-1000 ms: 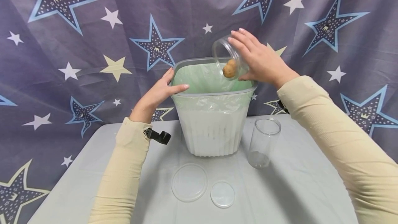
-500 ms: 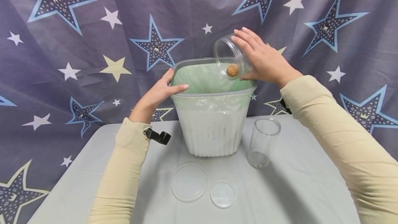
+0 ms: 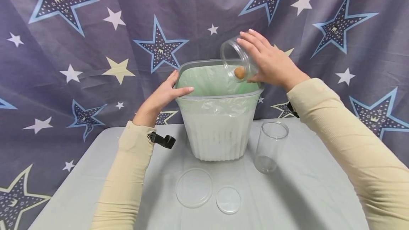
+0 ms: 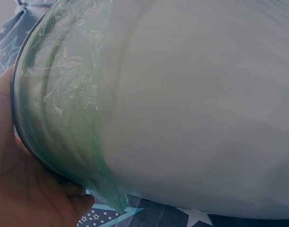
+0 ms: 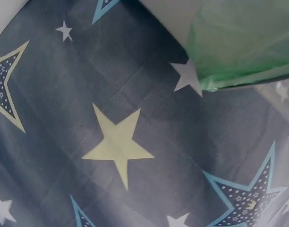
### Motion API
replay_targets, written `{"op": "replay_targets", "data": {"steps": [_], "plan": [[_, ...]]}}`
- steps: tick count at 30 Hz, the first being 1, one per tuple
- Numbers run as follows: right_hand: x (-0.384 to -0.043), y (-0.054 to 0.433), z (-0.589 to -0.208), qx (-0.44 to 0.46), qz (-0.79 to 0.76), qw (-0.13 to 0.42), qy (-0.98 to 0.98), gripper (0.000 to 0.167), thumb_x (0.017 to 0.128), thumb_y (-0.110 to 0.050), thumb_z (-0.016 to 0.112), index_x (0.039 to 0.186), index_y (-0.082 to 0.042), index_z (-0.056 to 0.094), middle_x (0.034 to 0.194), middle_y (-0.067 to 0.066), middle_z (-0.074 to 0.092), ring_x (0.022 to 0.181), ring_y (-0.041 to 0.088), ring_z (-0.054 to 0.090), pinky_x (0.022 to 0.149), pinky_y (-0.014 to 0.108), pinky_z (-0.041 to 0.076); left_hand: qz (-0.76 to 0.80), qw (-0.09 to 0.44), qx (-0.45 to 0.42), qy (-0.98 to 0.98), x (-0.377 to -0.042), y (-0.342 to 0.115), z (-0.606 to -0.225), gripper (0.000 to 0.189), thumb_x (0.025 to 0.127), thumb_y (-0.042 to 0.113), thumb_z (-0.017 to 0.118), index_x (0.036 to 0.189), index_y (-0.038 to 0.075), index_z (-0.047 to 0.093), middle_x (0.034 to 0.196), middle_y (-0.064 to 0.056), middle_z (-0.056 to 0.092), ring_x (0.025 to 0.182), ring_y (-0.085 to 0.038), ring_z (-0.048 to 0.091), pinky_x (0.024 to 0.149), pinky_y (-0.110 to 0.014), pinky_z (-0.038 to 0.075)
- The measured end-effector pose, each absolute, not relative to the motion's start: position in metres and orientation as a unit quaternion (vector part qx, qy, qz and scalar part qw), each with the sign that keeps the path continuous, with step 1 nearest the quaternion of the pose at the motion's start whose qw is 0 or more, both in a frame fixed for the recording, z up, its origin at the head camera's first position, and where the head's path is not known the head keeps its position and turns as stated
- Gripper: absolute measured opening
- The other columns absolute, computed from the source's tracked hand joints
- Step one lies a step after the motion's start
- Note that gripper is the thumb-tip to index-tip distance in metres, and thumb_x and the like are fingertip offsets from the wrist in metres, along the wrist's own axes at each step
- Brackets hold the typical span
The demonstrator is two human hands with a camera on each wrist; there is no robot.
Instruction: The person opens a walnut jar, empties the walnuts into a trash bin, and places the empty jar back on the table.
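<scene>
A white ribbed trash bin (image 3: 220,130) with a grey rim and a pale green liner bag (image 3: 204,77) stands on the table. My left hand (image 3: 163,93) holds the bin's left rim corner, thumb along the front edge and fingers down the side; the left wrist view shows the palm against the bagged rim. Over the bin's right side, my right hand (image 3: 271,59) grips a clear plastic jar (image 3: 230,54) tipped with its mouth toward the left. One small round golden-brown lump (image 3: 239,72) lies inside the jar. The right wrist view does not show the hand.
A taller clear jar (image 3: 271,146) stands upright right of the bin. Two clear round lids, one larger (image 3: 194,188) and one smaller (image 3: 228,200), lie on the grey-white table (image 3: 159,201) in front. A star-patterned curtain (image 3: 105,56) hangs close behind.
The brown clump in the tipped jar has shrunk from about two pieces to one. The jar has shifted slightly right with my right hand. My left hand has stayed on the rim.
</scene>
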State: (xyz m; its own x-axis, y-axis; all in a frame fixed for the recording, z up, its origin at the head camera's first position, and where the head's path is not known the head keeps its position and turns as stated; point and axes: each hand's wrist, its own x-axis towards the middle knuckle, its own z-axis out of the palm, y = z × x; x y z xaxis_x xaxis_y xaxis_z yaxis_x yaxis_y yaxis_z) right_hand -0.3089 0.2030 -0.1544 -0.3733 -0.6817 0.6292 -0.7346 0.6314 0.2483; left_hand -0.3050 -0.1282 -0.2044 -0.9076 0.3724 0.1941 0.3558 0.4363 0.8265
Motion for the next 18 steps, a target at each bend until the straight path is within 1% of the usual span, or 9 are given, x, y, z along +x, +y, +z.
{"op": "replay_targets", "data": {"steps": [4, 9, 14, 15, 16, 18], "plan": [[-0.3096, 0.2060, -0.1555, 0.420, 0.047, 0.356, -0.834, 0.114, 0.048, -0.018, 0.094, 0.142, -0.001, 0.031, 0.150, 0.017, 0.027, 0.142, 0.032, 0.017, 0.106, 0.056, 0.031, 0.485, 0.010, 0.217, 0.847, -0.3053, -0.1287, -0.2054, 0.090, 0.088, 0.030, 0.062, 0.151, 0.009, 0.002, 0.158, -0.002, -0.010, 0.143, -0.014, -0.010, 0.117, -0.040, 0.001], [-0.3098, 0.2080, -0.1555, 0.409, 0.023, 0.358, -0.839, 0.114, 0.049, -0.020, 0.094, 0.142, -0.002, 0.030, 0.152, 0.016, 0.026, 0.142, 0.031, 0.017, 0.094, 0.063, 0.039, 0.488, 0.009, 0.213, 0.847, -0.3061, -0.1290, -0.2051, 0.091, 0.087, 0.032, 0.063, 0.151, 0.007, 0.002, 0.158, -0.002, -0.009, 0.143, -0.013, -0.009, 0.117, -0.040, 0.003], [-0.3100, 0.2065, -0.1550, 0.398, 0.017, 0.356, -0.845, 0.115, 0.050, -0.024, 0.094, 0.144, -0.005, 0.030, 0.153, 0.013, 0.024, 0.143, 0.028, 0.015, 0.086, 0.068, 0.041, 0.488, 0.009, 0.210, 0.847, -0.3072, -0.1288, -0.2056, 0.093, 0.087, 0.033, 0.064, 0.151, 0.006, 0.002, 0.158, -0.002, -0.008, 0.143, -0.013, -0.008, 0.117, -0.039, 0.003], [-0.3102, 0.2063, -0.1552, 0.394, 0.019, 0.356, -0.847, 0.115, 0.051, -0.025, 0.094, 0.144, -0.005, 0.029, 0.153, 0.013, 0.023, 0.143, 0.027, 0.014, 0.087, 0.068, 0.041, 0.487, 0.009, 0.209, 0.848, -0.3071, -0.1290, -0.2058, 0.093, 0.087, 0.033, 0.063, 0.151, 0.006, 0.002, 0.158, -0.002, -0.008, 0.143, -0.013, -0.008, 0.117, -0.039, 0.003], [-0.3104, 0.2061, -0.1553, 0.391, 0.024, 0.356, -0.848, 0.116, 0.051, -0.025, 0.094, 0.144, -0.005, 0.029, 0.154, 0.013, 0.023, 0.144, 0.027, 0.013, 0.090, 0.066, 0.040, 0.487, 0.009, 0.209, 0.848, -0.3071, -0.1291, -0.2058, 0.093, 0.087, 0.033, 0.063, 0.151, 0.006, 0.002, 0.158, -0.002, -0.008, 0.143, -0.013, -0.008, 0.117, -0.039, 0.003], [-0.3110, 0.2066, -0.1559, 0.387, 0.033, 0.360, -0.848, 0.115, 0.051, -0.024, 0.094, 0.144, -0.003, 0.029, 0.153, 0.015, 0.023, 0.143, 0.028, 0.013, 0.100, 0.059, 0.036, 0.490, 0.009, 0.209, 0.846, -0.3071, -0.1289, -0.2059, 0.093, 0.086, 0.032, 0.064, 0.151, 0.007, 0.002, 0.158, -0.001, -0.008, 0.143, -0.012, -0.008, 0.117, -0.039, 0.003]]}}
